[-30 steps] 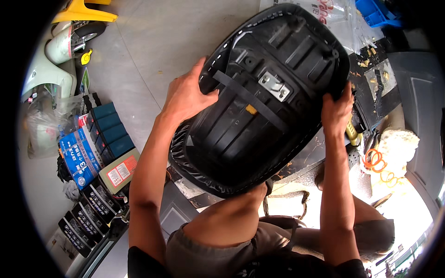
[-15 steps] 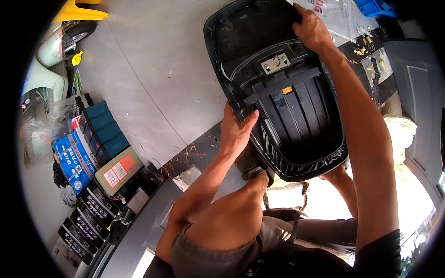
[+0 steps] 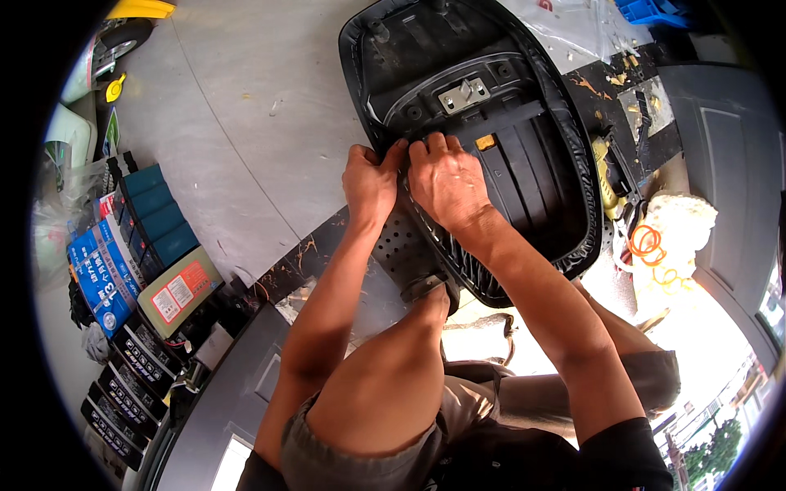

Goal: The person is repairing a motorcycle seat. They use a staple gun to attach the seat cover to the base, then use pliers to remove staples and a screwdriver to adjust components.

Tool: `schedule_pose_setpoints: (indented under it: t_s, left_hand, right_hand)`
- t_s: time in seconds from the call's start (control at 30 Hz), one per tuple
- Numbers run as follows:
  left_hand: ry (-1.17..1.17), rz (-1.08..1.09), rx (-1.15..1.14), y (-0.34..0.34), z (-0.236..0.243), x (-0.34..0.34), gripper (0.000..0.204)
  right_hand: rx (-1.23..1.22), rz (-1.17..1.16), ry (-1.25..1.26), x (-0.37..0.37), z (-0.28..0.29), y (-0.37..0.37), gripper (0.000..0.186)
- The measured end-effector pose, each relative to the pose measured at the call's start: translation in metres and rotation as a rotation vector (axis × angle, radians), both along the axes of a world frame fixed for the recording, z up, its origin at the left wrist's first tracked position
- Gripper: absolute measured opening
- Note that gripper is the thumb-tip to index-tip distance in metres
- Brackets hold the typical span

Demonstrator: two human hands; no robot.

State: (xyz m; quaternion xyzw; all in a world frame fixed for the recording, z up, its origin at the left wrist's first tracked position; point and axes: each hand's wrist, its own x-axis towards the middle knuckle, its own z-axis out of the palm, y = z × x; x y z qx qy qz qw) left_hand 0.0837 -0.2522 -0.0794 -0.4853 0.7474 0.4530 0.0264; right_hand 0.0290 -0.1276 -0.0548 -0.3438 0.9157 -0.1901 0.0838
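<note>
A black scooter seat lies upside down in front of me, its ribbed hollow underside facing up. Its cover is gathered in wrinkles along the rim. A metal latch plate is fixed across the underside, and a flat black strap runs across below it. At the seat's left rim my left hand is closed, pinching the cover edge between thumb and fingers. Right beside it, my right hand has its fingers curled down over the strap's left end; what its fingertips grip is hidden.
A yellow-handled tool and a foam piece with orange cord lie right of the seat. Batteries and boxes stand at left. Clear plastic sheeting and a blue crate are at the far right.
My right hand has come from the seat's far right rim to its left rim, beside my left hand. The left hand now pinches the edge. The seat sits slightly further left in view.
</note>
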Motion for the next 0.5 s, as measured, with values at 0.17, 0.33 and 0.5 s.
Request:
schedule_pose_setpoints:
  t_s: [0.17,0.33,0.5]
  left_hand:
    - [0.135,-0.051,-0.144,0.008,0.0,0.007,0.05]
    - [0.113,-0.052,-0.068,0.009,0.003,0.007,0.046]
    - [-0.009,0.011,0.18,0.009,0.015,0.008,0.044]
  right_hand:
    - [-0.161,-0.282,-0.088,-0.056,0.01,0.039,0.013]
    - [-0.083,-0.742,-0.054,-0.092,-0.011,0.138,0.024]
    - [-0.202,-0.963,0.13,-0.079,-0.006,0.147,0.025]
